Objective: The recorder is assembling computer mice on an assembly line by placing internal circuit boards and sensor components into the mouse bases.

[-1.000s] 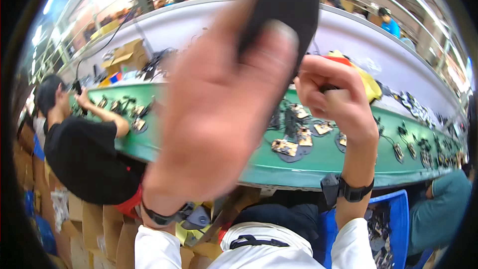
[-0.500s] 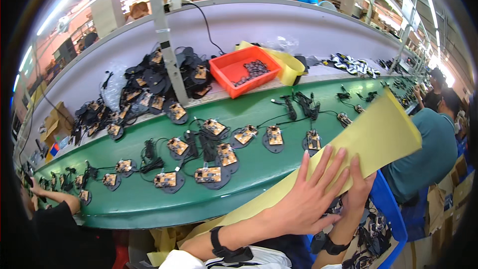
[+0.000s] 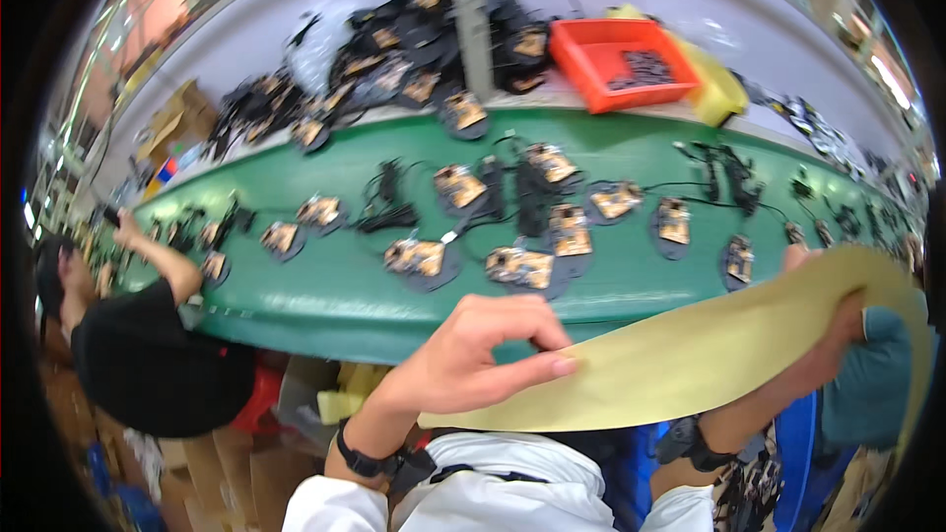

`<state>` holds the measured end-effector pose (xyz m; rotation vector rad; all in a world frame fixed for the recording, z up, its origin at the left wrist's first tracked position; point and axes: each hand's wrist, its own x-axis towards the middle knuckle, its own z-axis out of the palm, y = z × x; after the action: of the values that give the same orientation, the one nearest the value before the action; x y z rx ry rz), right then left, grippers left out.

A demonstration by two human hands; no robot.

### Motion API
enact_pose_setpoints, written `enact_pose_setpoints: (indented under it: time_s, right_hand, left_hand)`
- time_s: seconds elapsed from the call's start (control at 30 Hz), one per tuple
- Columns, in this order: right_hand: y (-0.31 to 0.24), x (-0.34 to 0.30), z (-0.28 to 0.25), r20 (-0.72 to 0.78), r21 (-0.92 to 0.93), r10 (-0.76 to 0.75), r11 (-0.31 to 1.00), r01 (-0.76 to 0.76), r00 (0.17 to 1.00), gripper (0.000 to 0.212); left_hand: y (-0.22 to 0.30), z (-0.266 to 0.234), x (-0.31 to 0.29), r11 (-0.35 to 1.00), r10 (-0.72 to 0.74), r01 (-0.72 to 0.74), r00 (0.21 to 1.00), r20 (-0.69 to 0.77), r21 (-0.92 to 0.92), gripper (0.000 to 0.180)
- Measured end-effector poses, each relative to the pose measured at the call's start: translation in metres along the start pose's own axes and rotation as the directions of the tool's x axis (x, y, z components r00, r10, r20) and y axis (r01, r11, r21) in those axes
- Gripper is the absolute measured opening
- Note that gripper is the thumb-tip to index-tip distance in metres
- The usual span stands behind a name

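Note:
A long, flexible yellow sheet stretches in front of me above the near edge of a green bench surface. My left hand pinches its left part between thumb and curled fingers. On the other side, my right hand grips the sheet near its bent right portion. Part of that hand is behind the sheet, with fingertips showing over the top edge. Beyond the sheet lie small circuit boards on dark rounded bases, such as one board and another, with black cables among them.
A red-orange bin with small dark parts stands on the back ledge, beside a heap of black assemblies. Another person works at the left; a person in teal is at the right. A blue container stands below the bench.
My view has turned downward and left. My left hand has gone from lying flat on the sheet to pinching it; the hands are farther apart, and the sheet now bends at the right.

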<state>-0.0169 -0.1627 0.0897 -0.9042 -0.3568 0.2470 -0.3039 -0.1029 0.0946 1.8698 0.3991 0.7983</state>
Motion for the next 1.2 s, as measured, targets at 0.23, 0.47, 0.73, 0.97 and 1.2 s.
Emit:
enact_pose_setpoints:
  time_s: [0.23,0.47,0.73,0.97,1.2]
  right_hand:
    - [0.052,-0.145,0.065,0.312,-0.053,0.180,0.984,-0.173,0.933,0.026]
    - [0.076,-0.237,0.113,0.501,-0.099,0.170,0.985,-0.139,0.849,0.027]
    - [0.061,-0.221,0.164,0.595,-0.090,-0.104,0.977,0.194,0.797,0.030]
    - [-0.017,-0.202,0.186,0.600,0.005,-0.302,0.927,0.375,0.740,0.034]
    - [-0.066,-0.254,0.209,0.721,0.166,-0.326,0.938,0.304,0.611,0.039]
  left_hand:
    - [0.042,-0.069,-0.117,0.995,0.076,-0.062,0.980,-0.186,0.078,0.053]
    - [-0.008,-0.109,-0.329,0.810,-0.561,0.517,0.820,-0.110,-0.277,0.031]
    - [-0.029,-0.079,-0.287,0.900,-0.435,0.421,0.883,-0.176,-0.112,0.056]
    - [0.025,-0.003,-0.120,0.959,0.179,-0.081,0.916,-0.359,0.271,0.094]
    - [0.067,-0.036,-0.171,0.835,0.334,0.119,0.666,-0.666,0.538,0.055]
